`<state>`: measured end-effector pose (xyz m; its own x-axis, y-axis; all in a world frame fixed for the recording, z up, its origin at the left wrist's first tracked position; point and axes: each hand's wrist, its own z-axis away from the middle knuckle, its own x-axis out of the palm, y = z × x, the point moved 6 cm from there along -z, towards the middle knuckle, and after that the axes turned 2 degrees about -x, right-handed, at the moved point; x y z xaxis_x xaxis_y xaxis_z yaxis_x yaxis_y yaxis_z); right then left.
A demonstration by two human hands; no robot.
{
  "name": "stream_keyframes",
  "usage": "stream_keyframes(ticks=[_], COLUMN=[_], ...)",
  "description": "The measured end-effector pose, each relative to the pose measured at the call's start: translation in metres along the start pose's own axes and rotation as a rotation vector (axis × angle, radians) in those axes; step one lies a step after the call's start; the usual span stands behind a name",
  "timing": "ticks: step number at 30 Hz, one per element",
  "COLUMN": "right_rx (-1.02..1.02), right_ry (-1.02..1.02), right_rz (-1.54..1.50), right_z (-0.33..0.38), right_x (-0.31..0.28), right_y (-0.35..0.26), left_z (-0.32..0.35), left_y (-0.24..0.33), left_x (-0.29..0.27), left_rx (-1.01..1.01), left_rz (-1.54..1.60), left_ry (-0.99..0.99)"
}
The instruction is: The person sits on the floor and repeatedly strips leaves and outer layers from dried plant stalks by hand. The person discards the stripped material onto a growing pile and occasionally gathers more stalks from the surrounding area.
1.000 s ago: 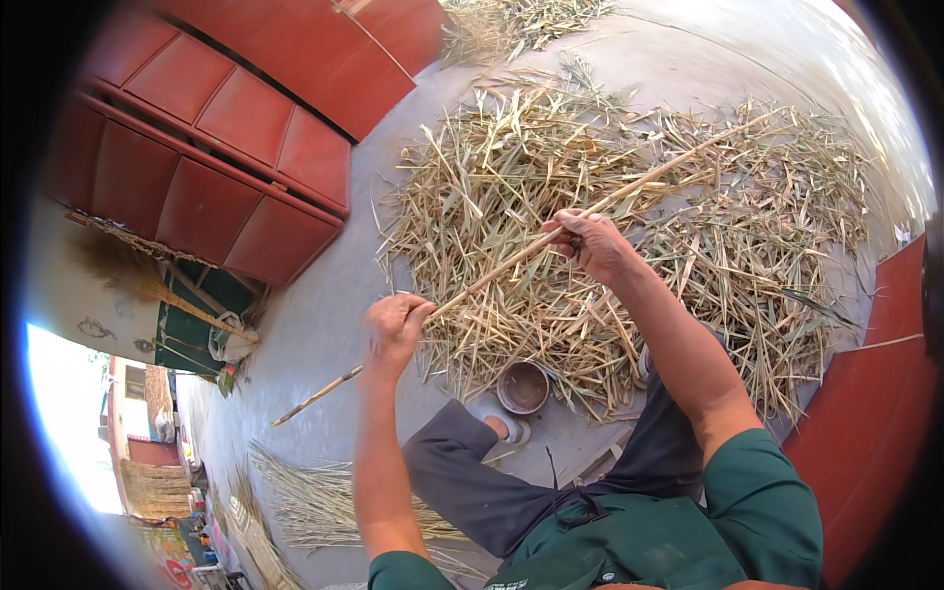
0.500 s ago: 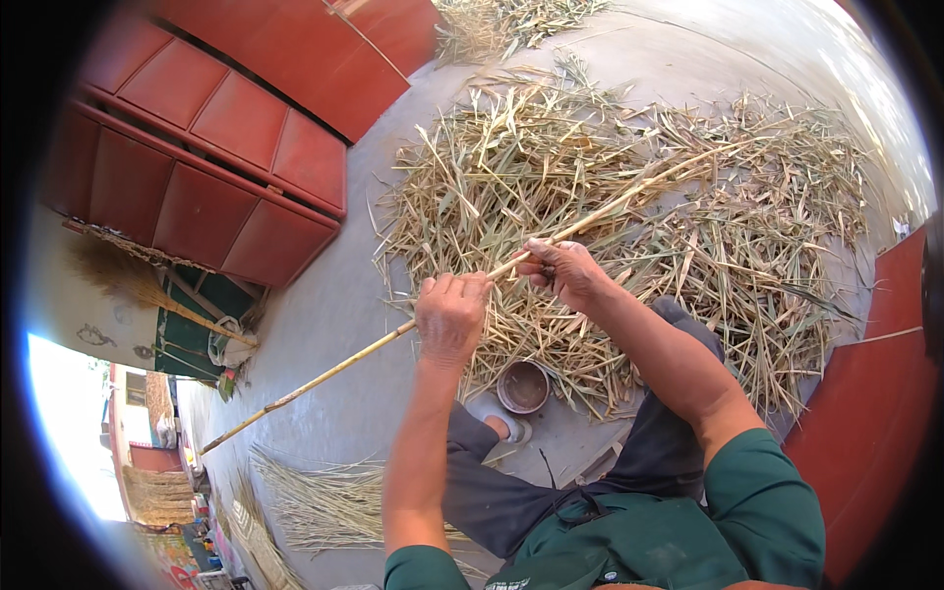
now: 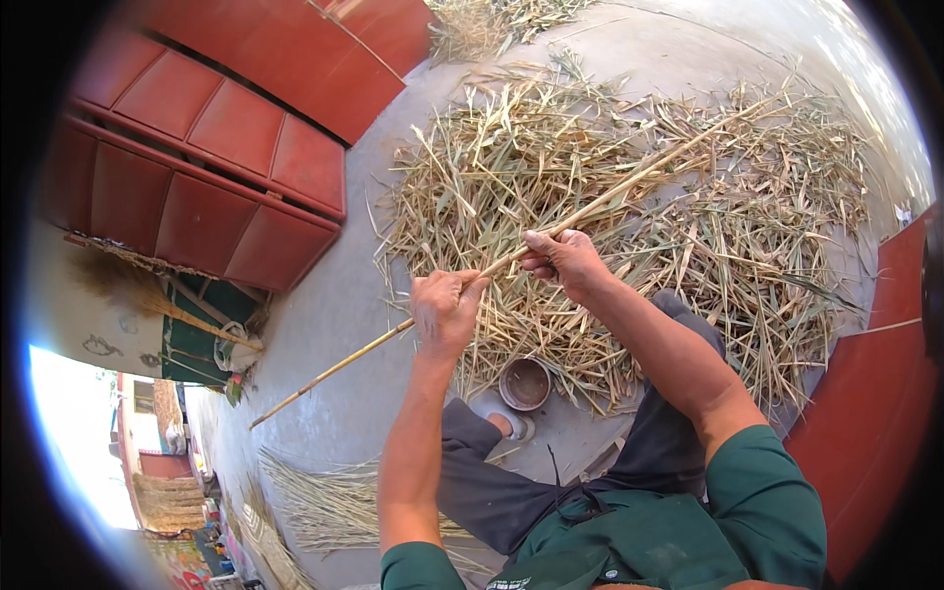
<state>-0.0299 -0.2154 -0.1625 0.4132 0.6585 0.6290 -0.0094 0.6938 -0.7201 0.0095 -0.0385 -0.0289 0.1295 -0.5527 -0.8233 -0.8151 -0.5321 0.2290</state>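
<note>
A long, thin yellowish stalk [image 3: 334,372] crosses in front of me, its thinner end low on the left and its leafier part reaching up to the right over a pile of dry leaves and stalks [image 3: 531,177]. My left hand [image 3: 445,310] is wrapped round its middle. A little farther up, my right hand [image 3: 563,262] pinches the same stalk between thumb and fingers. Below the hands, a round metal pot [image 3: 525,384] stands on the ground at the near edge of the pile. What is inside it is hard to make out.
A bundle of thin bare stalks [image 3: 320,501] lies on the ground at lower left. Red panelled furniture [image 3: 206,211] stands at upper left, a broom [image 3: 187,313] below it. On the right rises a red panel [image 3: 870,403]. My legs [image 3: 497,501] are bent beneath my arms.
The stalk has slid up and to the right, so less of it sticks out on the left. Both hands still grip it and have barely shifted.
</note>
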Motion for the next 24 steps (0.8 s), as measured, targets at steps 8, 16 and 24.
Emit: stream_keyframes(ticks=[8,16,24], right_rx=[-0.122,-0.113,-0.192], right_ry=[0.071,0.066,-0.059], right_rz=[0.111,0.1,0.102], right_z=[-0.006,-0.002,-0.001], right_x=[-0.011,-0.011,-0.006], right_y=[-0.012,-0.015,-0.027], left_z=[0.018,0.02,0.033], left_y=[-0.018,-0.022,-0.064], left_x=[-0.009,-0.018,0.007], left_rx=[0.016,-0.021,-0.676], left_rz=[-0.163,-0.097,0.614], left_ry=[-0.107,-0.062,-0.166])
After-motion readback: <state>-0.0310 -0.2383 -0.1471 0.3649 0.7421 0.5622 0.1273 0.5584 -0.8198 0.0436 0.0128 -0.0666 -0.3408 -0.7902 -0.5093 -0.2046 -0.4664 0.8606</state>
